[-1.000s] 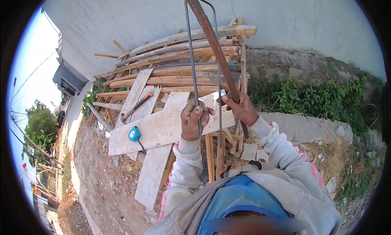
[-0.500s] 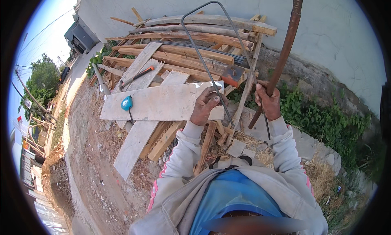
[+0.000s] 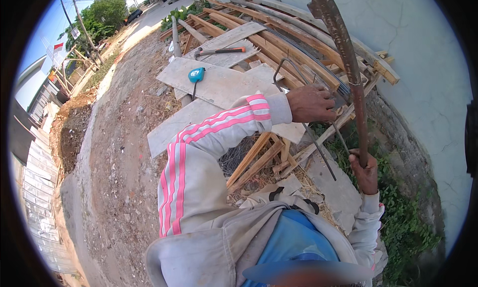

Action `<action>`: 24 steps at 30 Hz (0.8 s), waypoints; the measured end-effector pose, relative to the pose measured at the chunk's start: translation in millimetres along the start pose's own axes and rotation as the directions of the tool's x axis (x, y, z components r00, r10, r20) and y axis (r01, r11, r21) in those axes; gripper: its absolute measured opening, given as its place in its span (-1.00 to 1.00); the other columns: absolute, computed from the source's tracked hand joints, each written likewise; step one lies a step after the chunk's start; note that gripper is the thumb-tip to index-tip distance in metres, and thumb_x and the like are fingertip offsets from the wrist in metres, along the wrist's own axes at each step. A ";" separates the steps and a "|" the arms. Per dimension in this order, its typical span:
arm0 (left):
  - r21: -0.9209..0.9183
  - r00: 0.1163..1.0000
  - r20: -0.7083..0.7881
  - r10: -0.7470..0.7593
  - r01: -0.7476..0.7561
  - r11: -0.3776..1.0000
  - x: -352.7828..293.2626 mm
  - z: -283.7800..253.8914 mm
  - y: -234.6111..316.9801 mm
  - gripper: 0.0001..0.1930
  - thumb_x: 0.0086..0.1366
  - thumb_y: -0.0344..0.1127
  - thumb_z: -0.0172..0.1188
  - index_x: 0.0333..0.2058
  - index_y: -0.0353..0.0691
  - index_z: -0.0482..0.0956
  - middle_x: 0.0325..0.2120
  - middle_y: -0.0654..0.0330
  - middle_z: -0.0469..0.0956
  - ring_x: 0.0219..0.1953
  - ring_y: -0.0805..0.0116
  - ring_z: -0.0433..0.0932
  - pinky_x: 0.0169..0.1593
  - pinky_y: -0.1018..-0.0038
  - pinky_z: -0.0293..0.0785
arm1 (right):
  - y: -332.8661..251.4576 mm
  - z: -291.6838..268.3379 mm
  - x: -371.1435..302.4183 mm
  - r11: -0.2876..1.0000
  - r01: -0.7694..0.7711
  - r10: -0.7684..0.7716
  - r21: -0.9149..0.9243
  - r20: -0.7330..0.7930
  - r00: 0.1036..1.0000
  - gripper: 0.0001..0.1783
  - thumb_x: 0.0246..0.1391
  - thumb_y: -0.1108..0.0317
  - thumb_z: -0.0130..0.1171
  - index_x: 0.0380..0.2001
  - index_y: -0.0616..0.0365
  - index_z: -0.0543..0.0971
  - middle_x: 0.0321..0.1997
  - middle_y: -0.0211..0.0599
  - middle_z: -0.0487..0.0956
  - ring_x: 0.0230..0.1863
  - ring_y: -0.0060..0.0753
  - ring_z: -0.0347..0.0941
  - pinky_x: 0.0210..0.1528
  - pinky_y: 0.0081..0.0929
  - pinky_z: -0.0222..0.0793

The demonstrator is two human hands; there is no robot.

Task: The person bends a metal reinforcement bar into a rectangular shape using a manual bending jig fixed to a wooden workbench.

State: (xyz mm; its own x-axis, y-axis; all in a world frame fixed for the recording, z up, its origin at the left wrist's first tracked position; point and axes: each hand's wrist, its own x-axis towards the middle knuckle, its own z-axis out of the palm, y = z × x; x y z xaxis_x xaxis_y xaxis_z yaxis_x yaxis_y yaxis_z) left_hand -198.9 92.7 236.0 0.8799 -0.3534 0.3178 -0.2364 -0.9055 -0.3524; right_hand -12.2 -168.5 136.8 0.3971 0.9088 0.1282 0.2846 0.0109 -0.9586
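Note:
Reaching out ahead, my left hand (image 3: pixel 312 104) is palm down, its fingers curled over a thin bent steel rod (image 3: pixel 321 150). Part of the rod is hidden beneath that hand. One corner of its bend shows beyond the hand, and a free end points down toward me. My right hand (image 3: pixel 366 173), lower and to the right, is closed round the lower part of a long rusty steel bar (image 3: pixel 352 78). That bar stands nearly upright, its upper end jagged. The other leg of the rod runs down to the right hand's fingers and thumb.
A pile of timber (image 3: pixel 279 43) lies along the pale wall (image 3: pixel 408 53). On grey boards (image 3: pixel 219 95) rest a blue tape measure (image 3: pixel 196 75) and a hammer (image 3: pixel 219 51) with an orange-ended handle. Green plants (image 3: pixel 398 217) grow at right; rubble ground (image 3: pixel 119 128) stretches left.
My left hand has swung across to the right over the rod, its arm now bent across. The right hand has moved lower and rightward with the bar. The view has turned.

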 end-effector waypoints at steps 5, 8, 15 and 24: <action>-0.097 0.958 0.125 -0.257 0.270 0.958 -83.5 -32.5 25.1 -0.82 0.29 -0.20 0.24 -0.19 -0.06 0.51 -0.39 0.24 0.49 -0.28 0.23 0.58 -0.22 0.28 0.54 | -6.5 -30.8 27.6 0.925 0.116 -0.152 -0.363 -0.073 0.986 -0.59 0.20 0.08 0.35 -0.43 0.25 0.55 -0.70 -0.44 0.23 -0.62 -0.62 0.15 -0.54 -0.44 0.04; -0.046 0.830 0.125 -0.543 0.552 0.833 -150.4 -68.2 42.7 -0.82 0.29 -0.17 0.26 -0.23 -0.09 0.56 -0.46 0.19 0.49 -0.41 0.16 0.57 -0.31 0.25 0.52 | -4.7 -42.3 52.0 0.883 0.018 -0.059 -0.469 -0.074 0.996 -0.57 0.15 0.06 0.38 -0.44 0.26 0.55 -0.69 -0.44 0.23 -0.62 -0.58 0.14 -0.53 -0.39 0.04; -0.146 0.313 -0.112 -0.943 0.934 0.327 -299.1 -133.3 96.1 -0.84 0.34 -0.30 0.24 -0.31 -0.29 0.62 -0.49 0.09 0.57 -0.50 0.12 0.54 -0.38 0.32 0.44 | 15.0 9.2 142.6 0.856 0.109 -0.101 -0.506 0.043 0.994 -0.60 0.14 0.12 0.33 -0.30 0.34 0.61 -0.53 -0.28 0.45 -0.45 -0.47 0.36 -0.36 -0.37 0.26; -0.711 -0.398 -0.433 -0.809 0.702 0.035 -394.0 -128.9 94.1 -0.64 0.50 -0.06 0.14 -0.27 -0.29 0.61 -0.57 0.44 0.37 -0.56 0.67 0.28 -0.47 0.60 0.31 | 12.3 192.3 245.9 0.842 0.262 -0.186 -0.472 0.202 0.962 -0.60 0.17 0.18 0.23 -0.09 0.31 0.61 -0.19 0.11 0.66 -0.17 0.15 0.60 -0.04 -0.15 0.47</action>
State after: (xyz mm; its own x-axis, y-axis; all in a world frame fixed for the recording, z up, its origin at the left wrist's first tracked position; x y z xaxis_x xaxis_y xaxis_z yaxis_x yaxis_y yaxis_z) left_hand -620.9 116.4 191.1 -0.3376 0.7711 0.5399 0.3163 -0.4473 0.8366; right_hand -78.9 135.3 107.6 0.1531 0.9560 0.2502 0.7553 0.0501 -0.6534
